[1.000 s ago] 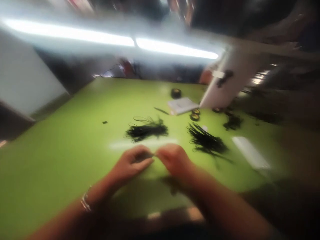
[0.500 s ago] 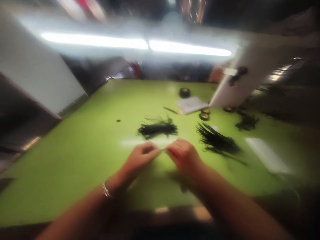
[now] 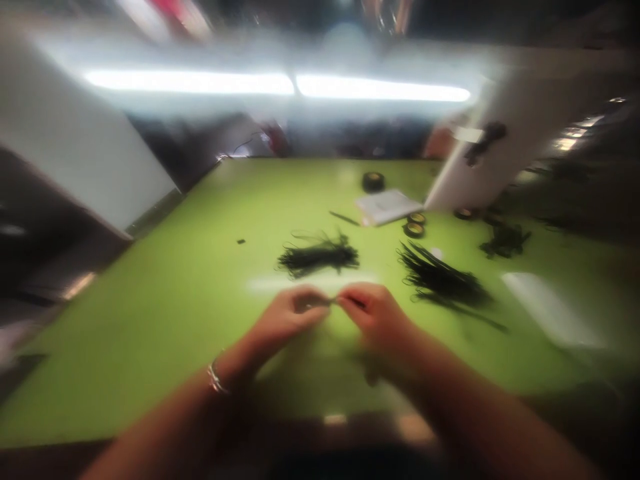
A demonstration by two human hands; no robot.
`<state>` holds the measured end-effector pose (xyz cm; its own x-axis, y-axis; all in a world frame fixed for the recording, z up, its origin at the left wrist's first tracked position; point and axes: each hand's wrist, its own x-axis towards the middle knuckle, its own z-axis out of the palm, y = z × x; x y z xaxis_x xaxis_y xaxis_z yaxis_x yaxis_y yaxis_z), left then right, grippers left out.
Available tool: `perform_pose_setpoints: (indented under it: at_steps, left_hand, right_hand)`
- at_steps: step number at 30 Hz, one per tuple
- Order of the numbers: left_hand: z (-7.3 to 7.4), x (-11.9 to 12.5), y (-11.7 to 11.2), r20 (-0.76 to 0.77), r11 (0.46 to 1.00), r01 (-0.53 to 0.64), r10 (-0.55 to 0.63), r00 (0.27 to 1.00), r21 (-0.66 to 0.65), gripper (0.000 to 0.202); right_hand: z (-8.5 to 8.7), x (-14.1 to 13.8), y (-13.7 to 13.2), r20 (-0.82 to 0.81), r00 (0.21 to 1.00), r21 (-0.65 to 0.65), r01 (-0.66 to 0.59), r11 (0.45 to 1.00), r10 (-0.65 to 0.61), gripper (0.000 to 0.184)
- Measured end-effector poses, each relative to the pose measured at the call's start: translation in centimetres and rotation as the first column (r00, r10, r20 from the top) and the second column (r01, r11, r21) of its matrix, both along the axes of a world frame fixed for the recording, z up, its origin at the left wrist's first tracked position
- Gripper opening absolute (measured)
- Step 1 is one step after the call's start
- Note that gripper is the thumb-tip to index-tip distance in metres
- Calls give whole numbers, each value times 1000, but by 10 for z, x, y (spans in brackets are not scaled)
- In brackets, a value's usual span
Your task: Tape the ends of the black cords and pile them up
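My left hand and my right hand meet fingertip to fingertip over the green table, near its front edge. Both hands are pinched closed on something thin and small between them; the blur hides what it is. A bracelet sits on my left wrist. Just beyond the hands lies a bundle of thin black strands. A second, larger black bundle lies to the right of my right hand.
Farther back are a black tape roll, a white notebook, two small rolls and a smaller black tangle. A white slanted panel rises at the right. A pale flat strip lies at the right.
The view has shifted slightly, so the table items sit a little further right. My hands stay pinched together; the fingertips have drawn closer.
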<state>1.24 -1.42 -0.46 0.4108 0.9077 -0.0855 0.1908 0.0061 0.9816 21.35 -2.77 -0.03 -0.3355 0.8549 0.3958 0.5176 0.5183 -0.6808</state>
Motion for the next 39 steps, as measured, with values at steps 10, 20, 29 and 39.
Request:
perform_pose_setpoints:
  at_steps: [10, 20, 29, 39]
  left_hand:
    - [1, -3, 1, 125, 972, 58, -30, 992, -226, 36]
    - [0, 2, -5, -203, 849, 45, 75, 976, 527, 16]
    - [-2, -5, 3, -19, 999, -11, 12, 1000, 30, 26]
    - [8, -3, -1, 3, 999, -46, 46, 999, -23, 19]
  right_hand:
    - [-7, 7, 3, 367, 911, 625, -94, 775, -186, 17]
    - [-4, -2, 0, 173, 979, -103, -88, 991, 105, 18]
    - [-6, 2, -2, 314, 936, 443, 2, 896, -157, 23]
    - [-7, 1, -3, 352, 896, 639, -17, 769, -272, 17]
